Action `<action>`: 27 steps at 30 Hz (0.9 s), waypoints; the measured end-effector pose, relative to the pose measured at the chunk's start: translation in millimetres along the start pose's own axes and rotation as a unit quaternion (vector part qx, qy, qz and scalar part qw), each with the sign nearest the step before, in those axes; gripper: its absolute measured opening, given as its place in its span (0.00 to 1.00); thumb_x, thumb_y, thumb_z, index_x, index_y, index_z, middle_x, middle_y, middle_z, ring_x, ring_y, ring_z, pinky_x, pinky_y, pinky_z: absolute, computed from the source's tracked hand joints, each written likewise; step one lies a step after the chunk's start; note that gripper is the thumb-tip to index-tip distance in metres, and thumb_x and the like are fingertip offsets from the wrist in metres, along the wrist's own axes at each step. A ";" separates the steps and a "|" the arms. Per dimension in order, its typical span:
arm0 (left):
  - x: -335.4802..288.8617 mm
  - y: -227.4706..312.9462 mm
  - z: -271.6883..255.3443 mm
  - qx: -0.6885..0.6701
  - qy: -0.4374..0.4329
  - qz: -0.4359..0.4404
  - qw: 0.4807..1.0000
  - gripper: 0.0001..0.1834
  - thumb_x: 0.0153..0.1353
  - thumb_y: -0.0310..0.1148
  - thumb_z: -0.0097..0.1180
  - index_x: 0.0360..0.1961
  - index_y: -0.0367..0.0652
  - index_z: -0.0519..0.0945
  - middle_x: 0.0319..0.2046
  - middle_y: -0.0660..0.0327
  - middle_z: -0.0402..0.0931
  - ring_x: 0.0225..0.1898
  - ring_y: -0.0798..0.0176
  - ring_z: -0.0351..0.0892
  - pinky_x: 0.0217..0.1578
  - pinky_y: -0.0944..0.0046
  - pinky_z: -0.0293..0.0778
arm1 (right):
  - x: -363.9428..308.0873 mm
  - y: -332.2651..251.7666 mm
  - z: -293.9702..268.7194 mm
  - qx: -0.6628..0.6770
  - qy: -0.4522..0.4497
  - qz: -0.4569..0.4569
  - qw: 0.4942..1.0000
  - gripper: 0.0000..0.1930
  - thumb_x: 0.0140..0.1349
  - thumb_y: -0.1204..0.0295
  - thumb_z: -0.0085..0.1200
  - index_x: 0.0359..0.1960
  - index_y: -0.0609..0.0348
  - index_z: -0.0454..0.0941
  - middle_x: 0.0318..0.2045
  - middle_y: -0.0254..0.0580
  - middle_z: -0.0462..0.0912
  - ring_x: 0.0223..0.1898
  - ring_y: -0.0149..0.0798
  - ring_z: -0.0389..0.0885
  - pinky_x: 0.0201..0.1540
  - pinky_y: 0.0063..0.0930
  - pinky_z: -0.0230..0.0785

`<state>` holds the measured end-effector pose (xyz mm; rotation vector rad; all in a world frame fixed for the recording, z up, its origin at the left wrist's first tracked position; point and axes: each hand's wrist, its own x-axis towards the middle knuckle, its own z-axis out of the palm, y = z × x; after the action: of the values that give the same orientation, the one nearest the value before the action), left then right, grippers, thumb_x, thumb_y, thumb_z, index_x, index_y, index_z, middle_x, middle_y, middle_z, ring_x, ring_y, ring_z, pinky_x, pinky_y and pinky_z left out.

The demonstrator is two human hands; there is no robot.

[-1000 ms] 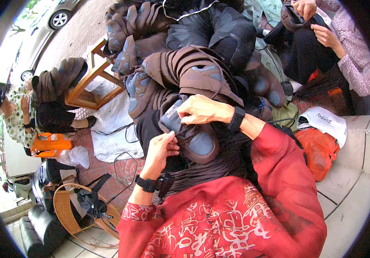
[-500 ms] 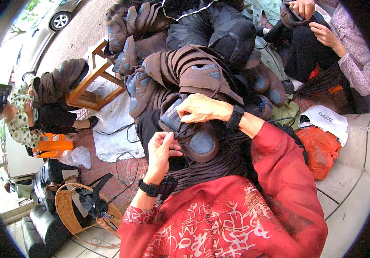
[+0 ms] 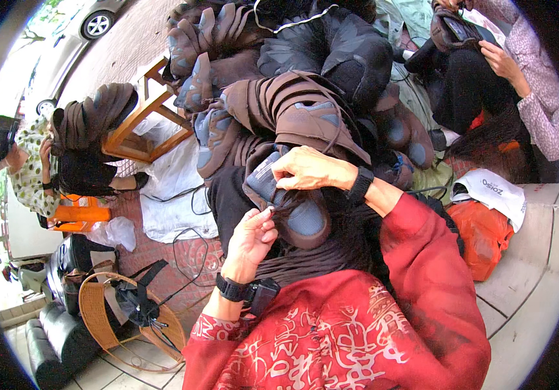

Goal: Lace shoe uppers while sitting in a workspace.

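A brown shoe upper (image 3: 308, 221) with a blue-grey toe and tongue lies across my lap, toe toward me. My right hand (image 3: 312, 170) is closed on its eyelet edge, fingertips bent down beside the tongue; what lies under them is partly hidden. Just left of the toe, my left hand (image 3: 253, 235) pinches the end of a dark shoelace (image 3: 284, 207) between thumb and forefinger, its other fingers curled. Long dark laces (image 3: 321, 257) spread in a bundle over my lap below the upper. Stacked brown uppers (image 3: 312, 123) rise right beyond my hands.
More uppers (image 3: 357, 55) are heaped at the back. A wooden stool frame (image 3: 152, 107) stands left of them. One person (image 3: 29, 156) sits at far left, another (image 3: 546, 97) at right, both holding uppers. An orange bag (image 3: 477, 237), white cap (image 3: 490, 192) and wicker chair (image 3: 94, 318) flank me.
My left hand has shifted slightly right, its fingers now more curled around the lace end. The right hand stays at the eyelets. The person at right has lowered a hand along the upper.
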<state>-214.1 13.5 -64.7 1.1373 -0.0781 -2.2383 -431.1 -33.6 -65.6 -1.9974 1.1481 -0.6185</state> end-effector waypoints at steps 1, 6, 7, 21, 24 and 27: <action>1.9 -0.7 -1.1 -0.041 -0.005 -0.016 0.999 0.08 0.53 0.21 0.55 0.27 0.47 0.71 0.27 0.61 0.75 0.20 0.70 0.66 0.17 0.73 0.59 | 0.2 0.0 0.3 0.009 0.005 -0.018 1.000 0.10 0.48 0.66 0.54 0.21 0.60 0.74 0.19 0.47 0.76 0.23 0.47 0.75 0.27 0.36 0.64; 1.0 -8.0 2.2 -0.098 -0.030 -0.020 0.995 0.06 0.53 0.24 0.56 0.27 0.46 0.71 0.28 0.61 0.75 0.21 0.69 0.68 0.19 0.73 0.61 | 0.8 -0.8 -4.2 0.032 -0.008 -0.001 0.999 0.11 0.49 0.64 0.54 0.22 0.61 0.75 0.20 0.47 0.77 0.23 0.44 0.76 0.28 0.35 0.65; -1.6 -9.2 4.5 -0.095 -0.024 -0.030 0.995 0.05 0.54 0.26 0.56 0.27 0.45 0.71 0.29 0.61 0.76 0.21 0.69 0.69 0.19 0.73 0.61 | 1.1 -1.1 -5.3 0.043 -0.024 0.021 0.999 0.11 0.49 0.64 0.54 0.23 0.61 0.75 0.20 0.46 0.77 0.22 0.43 0.76 0.28 0.34 0.65; 15.1 29.3 34.7 0.736 -0.068 0.502 0.448 0.12 0.49 0.21 0.53 0.38 0.38 0.72 0.31 0.50 0.71 0.37 0.49 0.70 0.39 0.58 0.66 | 2.0 0.9 -32.1 -0.042 0.083 0.008 0.996 0.08 0.49 0.68 0.53 0.23 0.60 0.75 0.18 0.48 0.75 0.22 0.45 0.77 0.27 0.34 0.67; 21.6 30.9 37.7 0.735 -0.053 0.503 0.450 0.10 0.50 0.24 0.54 0.36 0.39 0.73 0.26 0.53 0.72 0.34 0.51 0.71 0.35 0.59 0.67 | -2.9 1.1 -39.4 -0.118 0.031 -0.035 0.992 0.07 0.48 0.69 0.54 0.28 0.58 0.75 0.23 0.47 0.77 0.28 0.47 0.78 0.30 0.35 0.68; 32.3 31.9 45.8 0.767 -0.044 0.454 0.452 0.08 0.49 0.28 0.56 0.32 0.41 0.75 0.23 0.55 0.72 0.30 0.52 0.71 0.32 0.59 0.66 | -6.3 1.3 -43.6 -0.077 -0.006 -0.136 0.988 0.13 0.44 0.69 0.56 0.31 0.59 0.71 0.28 0.48 0.77 0.33 0.50 0.77 0.33 0.40 0.68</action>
<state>-246.5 -39.9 -48.8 1.0706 -2.4468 -0.6682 -465.6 -44.2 -40.3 -2.3102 0.9485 -0.6699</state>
